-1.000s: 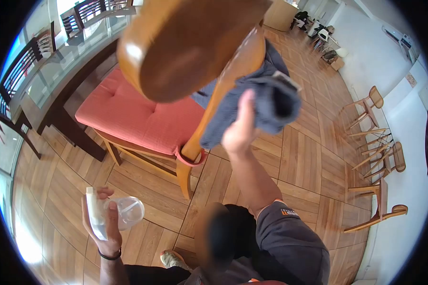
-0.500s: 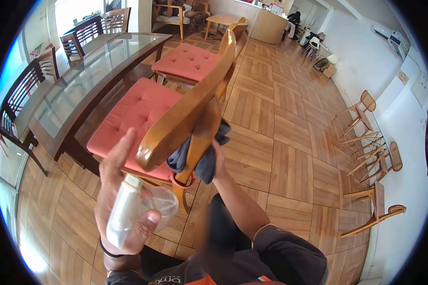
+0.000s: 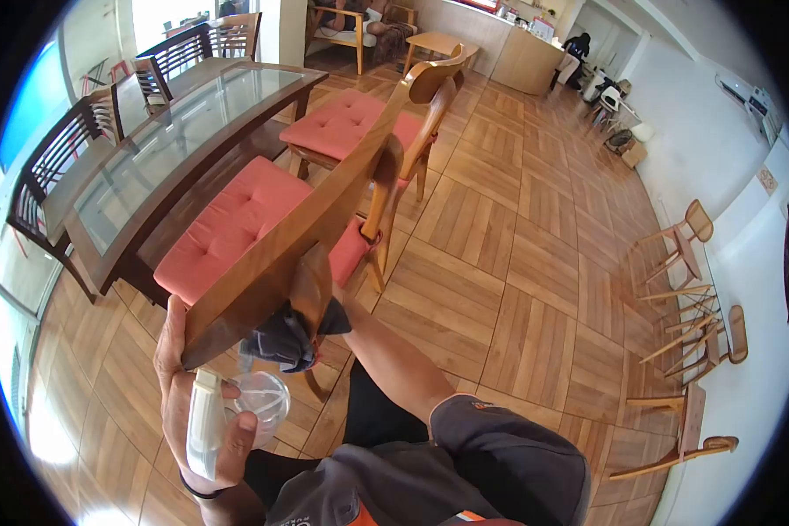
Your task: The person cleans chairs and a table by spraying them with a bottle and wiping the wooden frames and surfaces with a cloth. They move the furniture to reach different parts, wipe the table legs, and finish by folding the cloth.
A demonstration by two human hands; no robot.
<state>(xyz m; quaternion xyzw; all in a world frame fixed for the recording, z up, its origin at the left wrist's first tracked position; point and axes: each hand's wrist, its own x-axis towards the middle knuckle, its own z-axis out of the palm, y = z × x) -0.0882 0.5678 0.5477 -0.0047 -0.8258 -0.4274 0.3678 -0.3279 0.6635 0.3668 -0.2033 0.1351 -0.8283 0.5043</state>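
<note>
My left hand (image 3: pixel 174 394) is wrapped around a clear spray bottle (image 3: pixel 265 410) with a white trigger head, one fingertip against the near end of a wooden chair's curved backrest (image 3: pixel 263 263). At that chair's back post, below the top rail, a dark grey cloth (image 3: pixel 282 340) is bunched. My right hand (image 3: pixel 340 307) reaches in from the right to the cloth; its fingers are mostly hidden behind the post, closed on the cloth. The chair carries a tufted salmon-red seat cushion (image 3: pixel 232 223).
A second cushioned chair (image 3: pixel 346 123) stands beyond the first. Alongside is a glass-topped table (image 3: pixel 162 136) with dark slatted chairs (image 3: pixel 57 162). Several wooden chairs (image 3: pixel 688 237) line the right wall. A counter (image 3: pixel 526 61) and people are at the back.
My view has shifted along the chair. My right hand and the cloth have moved lower and left on the post. The left hand, still holding the spray bottle, has come against the backrest's end.
</note>
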